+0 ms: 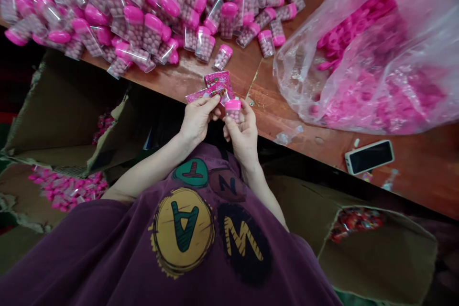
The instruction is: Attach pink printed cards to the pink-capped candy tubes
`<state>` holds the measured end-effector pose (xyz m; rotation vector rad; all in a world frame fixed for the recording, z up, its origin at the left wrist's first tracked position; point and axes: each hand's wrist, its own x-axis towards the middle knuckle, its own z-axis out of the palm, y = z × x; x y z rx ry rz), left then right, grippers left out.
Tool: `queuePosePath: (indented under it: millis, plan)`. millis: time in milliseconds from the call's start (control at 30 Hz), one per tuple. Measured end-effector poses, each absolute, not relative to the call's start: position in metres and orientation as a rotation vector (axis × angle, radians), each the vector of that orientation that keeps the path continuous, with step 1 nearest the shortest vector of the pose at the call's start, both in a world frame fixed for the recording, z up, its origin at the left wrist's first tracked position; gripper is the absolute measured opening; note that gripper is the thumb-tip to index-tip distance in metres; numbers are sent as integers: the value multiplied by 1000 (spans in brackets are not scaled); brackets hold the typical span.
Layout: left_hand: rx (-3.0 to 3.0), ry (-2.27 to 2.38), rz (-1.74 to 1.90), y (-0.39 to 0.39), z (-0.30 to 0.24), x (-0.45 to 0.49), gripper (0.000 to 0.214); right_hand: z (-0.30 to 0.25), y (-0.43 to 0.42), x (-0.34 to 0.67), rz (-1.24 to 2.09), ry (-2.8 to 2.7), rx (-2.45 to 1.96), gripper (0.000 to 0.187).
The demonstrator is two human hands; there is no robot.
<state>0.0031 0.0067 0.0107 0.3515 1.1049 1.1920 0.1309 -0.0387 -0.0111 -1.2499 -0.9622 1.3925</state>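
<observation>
at the table edge, over the lap: both hands meet just off the near rim of the wooden table (412,172), above a purple shirt (201,248).
left hand: the left hand (196,119) pinches a small sheaf of printed pink labels (217,83) between thumb and fingertips, and the sheaf fans out over the table edge.
right hand: the right hand (244,131) has its fingers curled around a pink-capped bottle (233,110) of small round candies, cap up, with the thumb on its side.
bottle relative to hands: it sits in the right hand's fingertips. it is just beside the left hand's fingertips and just below the labels. whether a label touches it i cannot tell.
risk, drop: the bottle is held beyond the table rim, so a loose grip would likely send it into the lap or down between the open cardboard box (60,105) on the left and the other carton (376,248) on the right.
risk, labels: several labels are pinched together, so two could come away stuck as one, or one could go on crooked.
risk, pile: the heap of filled bottles (143,5) reaches close to the near rim, and stray ones lie near the hands, so a nudge could roll some off.
nearby: a clear plastic bag of pink caps (369,52) and a phone (369,156) lie to the right, well apart from the hands.
</observation>
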Motion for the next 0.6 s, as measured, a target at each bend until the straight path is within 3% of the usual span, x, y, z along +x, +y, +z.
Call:
queuePosePath:
  millis: [200,433,600]
  plan:
    - [311,1109,1168,6,13,5,33,-24,-42,123,1184,-1064,-1342,67]
    - [359,1102,1145,6,11,5,33,-19,-41,122,1219,-999,-1295,65]
    - [397,1067,1126,5,9,6,35,-13,-43,123,1414,-894,-1225,52]
